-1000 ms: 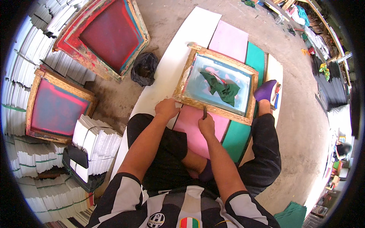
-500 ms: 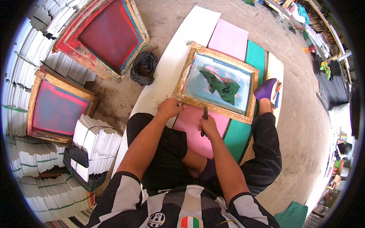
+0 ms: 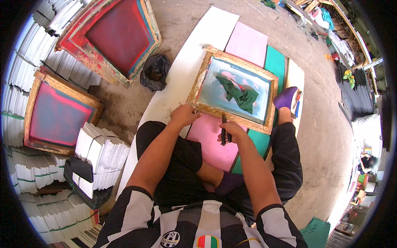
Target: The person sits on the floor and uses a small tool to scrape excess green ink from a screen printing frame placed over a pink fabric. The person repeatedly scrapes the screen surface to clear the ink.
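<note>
A wooden-framed printing screen (image 3: 231, 114) lies before me, with pale blue mesh and a crumpled dark green cloth (image 3: 240, 96) on it. At its near left corner is my left hand (image 3: 185, 115), fingers curled together against the wood; whatever they pinch is hidden. My right hand (image 3: 235, 131) is closed round a black two-armed tool (image 3: 223, 129) that looks like pliers. It points up beside the frame's near edge, over the pink board (image 3: 213, 142).
Pink, green and white boards (image 3: 258, 145) lie beneath the screen. My foot in a purple sock (image 3: 285, 98) rests by its right side, near red- and blue-handled tools (image 3: 297, 103). Two more screens (image 3: 62, 111), a black bag (image 3: 155, 72) and tied paper stacks (image 3: 101, 153) stand left.
My right hand has turned and moved slightly right, and the tool's two arms now show apart. My left hand stays at the frame's corner. The whole view has shifted slightly.
</note>
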The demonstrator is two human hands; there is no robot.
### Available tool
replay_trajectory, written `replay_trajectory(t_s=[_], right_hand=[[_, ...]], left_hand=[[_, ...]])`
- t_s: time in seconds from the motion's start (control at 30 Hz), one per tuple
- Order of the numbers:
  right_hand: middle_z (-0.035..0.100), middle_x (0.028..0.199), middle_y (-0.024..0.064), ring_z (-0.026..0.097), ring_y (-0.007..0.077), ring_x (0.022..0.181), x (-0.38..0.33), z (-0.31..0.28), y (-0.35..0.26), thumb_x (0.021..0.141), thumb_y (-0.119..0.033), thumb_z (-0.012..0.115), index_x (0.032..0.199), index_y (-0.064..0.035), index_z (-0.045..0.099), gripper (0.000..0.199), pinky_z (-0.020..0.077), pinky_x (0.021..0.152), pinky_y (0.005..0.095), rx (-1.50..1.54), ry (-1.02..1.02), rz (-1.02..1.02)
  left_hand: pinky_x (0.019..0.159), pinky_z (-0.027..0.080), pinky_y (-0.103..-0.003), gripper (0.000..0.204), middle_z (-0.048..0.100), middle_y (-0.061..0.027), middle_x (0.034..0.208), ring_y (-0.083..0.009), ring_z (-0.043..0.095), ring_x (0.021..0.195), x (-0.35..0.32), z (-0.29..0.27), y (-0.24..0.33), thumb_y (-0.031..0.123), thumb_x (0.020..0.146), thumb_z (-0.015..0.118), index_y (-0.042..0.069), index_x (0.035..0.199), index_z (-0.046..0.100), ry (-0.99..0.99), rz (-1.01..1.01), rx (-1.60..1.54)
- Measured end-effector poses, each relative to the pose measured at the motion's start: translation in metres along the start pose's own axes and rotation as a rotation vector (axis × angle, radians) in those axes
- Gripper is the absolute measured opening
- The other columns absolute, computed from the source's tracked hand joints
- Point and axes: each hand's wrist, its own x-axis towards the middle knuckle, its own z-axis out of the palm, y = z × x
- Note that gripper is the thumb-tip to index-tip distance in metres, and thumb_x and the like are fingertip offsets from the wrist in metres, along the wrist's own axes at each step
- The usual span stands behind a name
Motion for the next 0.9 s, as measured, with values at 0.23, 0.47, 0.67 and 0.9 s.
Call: replay_trajectory(t_s=[0.23,0.47,0.67,0.9], right_hand=[[0.059,0.086,0.0306,0.067,0.0436,0.062,0.003,-0.011,-0.017,0.093,-0.017,0.060,0.130,0.0068,0.029,0.054,0.0573,0.051,0.0585,-0.009,-0.046,0.126],[0.063,0.075,0.0245,0.066,0.0360,0.056,0.010,-0.014,-0.019,0.088,-0.011,0.056,0.125,0.0047,0.036,0.045,0.0511,0.043,0.0515,-0.258,0.023,0.053],[0.067,0.085,0.0267,0.069,0.0351,0.062,0.009,0.020,0.013,0.091,-0.017,0.048,0.102,0.0070,0.055,0.028,0.0533,0.050,0.0526,-0.479,0.309,-0.149],[0.066,0.094,0.0335,0.065,0.0501,0.092,0.010,0.048,0.038,0.091,-0.024,0.053,0.112,0.0021,0.053,0.033,0.0516,0.082,0.0568,-0.607,0.652,-0.335]], left_hand=[[0.071,0.053,-0.048,0.051,0.070,-0.0194,0.079,-0.0371,0.068,0.076,0.001,-0.005,0.002,0.055,0.082,0.067,0.005,0.080,0.074,-0.044,0.018,-0.012],[0.069,0.053,-0.049,0.052,0.069,-0.0189,0.075,-0.0369,0.068,0.072,0.007,0.001,0.003,0.056,0.083,0.066,0.005,0.078,0.074,-0.013,0.049,-0.004],[0.075,0.054,-0.046,0.046,0.071,-0.0163,0.085,-0.0335,0.070,0.085,0.009,-0.010,0.018,0.050,0.082,0.069,0.005,0.086,0.074,-0.130,-0.005,0.000],[0.073,0.053,-0.047,0.043,0.070,-0.0180,0.084,-0.0343,0.069,0.082,0.015,-0.001,0.013,0.049,0.083,0.069,0.007,0.089,0.075,-0.100,0.048,0.009]])
